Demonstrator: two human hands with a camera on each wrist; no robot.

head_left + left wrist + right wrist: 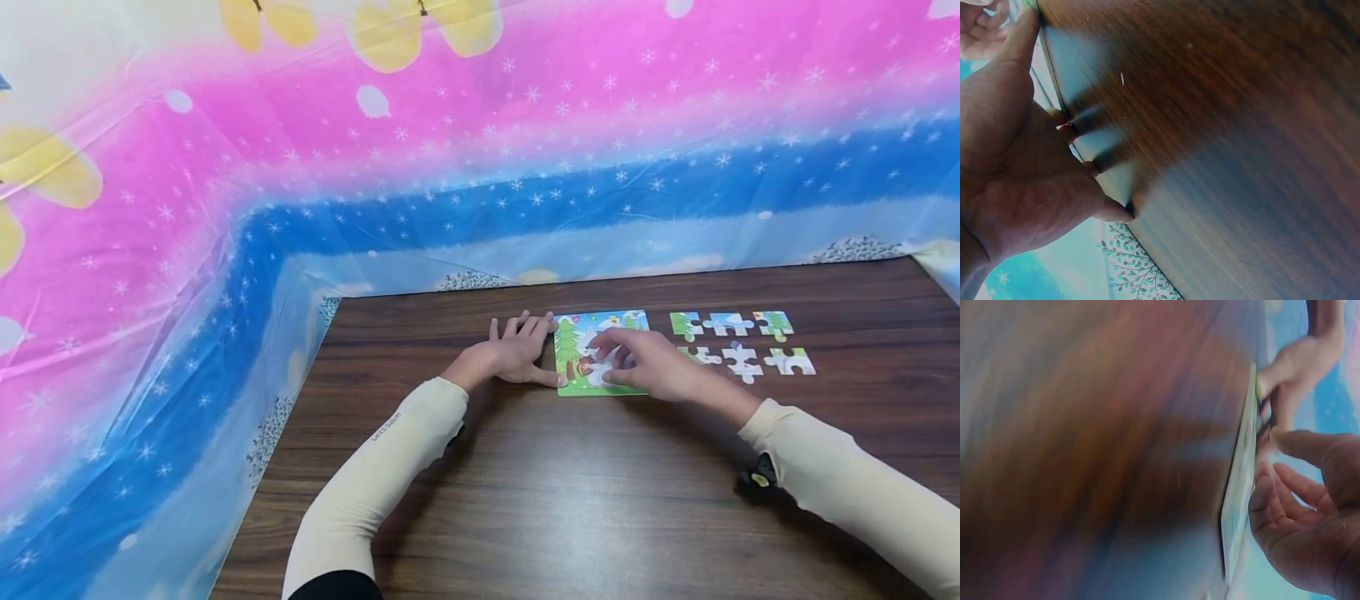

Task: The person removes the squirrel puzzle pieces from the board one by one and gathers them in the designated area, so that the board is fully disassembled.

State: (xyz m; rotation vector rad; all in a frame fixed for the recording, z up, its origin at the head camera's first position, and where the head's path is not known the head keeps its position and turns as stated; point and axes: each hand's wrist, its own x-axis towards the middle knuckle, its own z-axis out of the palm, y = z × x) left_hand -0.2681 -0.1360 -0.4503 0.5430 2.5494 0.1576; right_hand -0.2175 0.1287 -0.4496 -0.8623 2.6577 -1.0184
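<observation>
A jigsaw puzzle board (566, 333) with a green, snowy cartoon picture lies flat on the wooden table. My left hand (517, 350) rests at its left side, fingers spread, thumb on the board's lower left corner. In the left wrist view the left hand (1022, 162) has its fingertips down on the table. Over the board is my right hand (648, 362), fingers bent and thumb apart, hiding part of the picture. From the right wrist, the right hand (1310, 512) shows a gap between thumb and fingers with nothing visible in it, close over the board (1241, 475).
Several loose jigsaw pieces lie in two rows right of the board, including a top middle piece (727, 324) and a lower right piece (790, 362). The right forearm partly covers the lower row. A patterned pink and blue cloth (450, 175) hangs behind the table (525, 500).
</observation>
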